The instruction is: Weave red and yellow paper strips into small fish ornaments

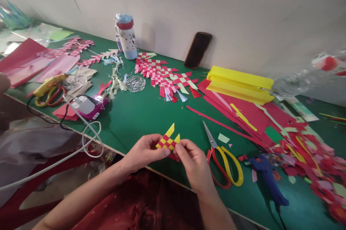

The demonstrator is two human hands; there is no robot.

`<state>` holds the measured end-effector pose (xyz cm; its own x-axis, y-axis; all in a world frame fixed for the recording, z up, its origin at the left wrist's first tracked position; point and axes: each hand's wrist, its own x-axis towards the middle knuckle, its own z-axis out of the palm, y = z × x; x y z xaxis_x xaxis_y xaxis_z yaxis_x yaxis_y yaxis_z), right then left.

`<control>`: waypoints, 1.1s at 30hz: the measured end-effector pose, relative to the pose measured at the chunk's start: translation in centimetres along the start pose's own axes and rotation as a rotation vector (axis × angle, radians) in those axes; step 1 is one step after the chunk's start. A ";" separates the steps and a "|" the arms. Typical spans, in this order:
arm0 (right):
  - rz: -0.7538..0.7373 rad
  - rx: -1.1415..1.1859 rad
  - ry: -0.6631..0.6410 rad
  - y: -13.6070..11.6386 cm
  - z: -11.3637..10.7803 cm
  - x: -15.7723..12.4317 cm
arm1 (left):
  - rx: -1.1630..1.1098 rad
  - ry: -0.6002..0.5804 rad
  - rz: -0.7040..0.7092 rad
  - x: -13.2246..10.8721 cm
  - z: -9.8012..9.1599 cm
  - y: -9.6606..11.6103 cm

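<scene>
Both hands meet over the near edge of the green table (140,115). The left hand (144,150) pinches the small woven yellow-and-red paper piece (168,140) by its left side, grip closed, thumb and fingertips on the paper. The right hand (194,165) pinches its right lower side, grip also closed on it. The piece is held just above the table edge, between the two hands, with yellow strip ends pointing up.

Just right of the right hand, scissors with red and yellow handles (224,165) lie flat on the table, blades pointing away. A blue glue gun (266,179) lies near, to the right of the scissors. Beyond it is a heap of red, yellow and green paper scraps (310,158). A folded stack of yellow paper (240,84) rests on red paper sheets (256,115) further back.

Red-and-white woven paper ornaments (167,75) are at mid table. A white bottle with red band (126,35) and a dark phone (198,50) stand against the wall. On the left, a pink-and-white device (89,107) lies with a white cable (89,140) looping off the table edge.
</scene>
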<state>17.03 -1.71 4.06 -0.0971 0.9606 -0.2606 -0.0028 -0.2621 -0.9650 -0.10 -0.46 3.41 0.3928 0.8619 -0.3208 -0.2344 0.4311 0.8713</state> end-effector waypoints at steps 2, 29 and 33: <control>0.010 0.052 0.032 0.3 0.0 0.0 | -0.015 -0.012 0.003 0.0 -0.1 -0.2; 0.060 0.068 -0.067 1.7 0.2 -0.5 | 0.270 0.079 0.093 0.2 -2.0 1.3; 0.118 0.145 -0.091 1.2 0.7 -0.5 | 0.359 0.074 0.087 0.1 -2.0 1.2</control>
<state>16.40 -2.57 3.10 -0.1953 0.9115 -0.3620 -0.1289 -0.3898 -0.9119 -2.12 0.73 3.70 0.3165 0.9139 -0.2543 0.0682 0.2455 0.9670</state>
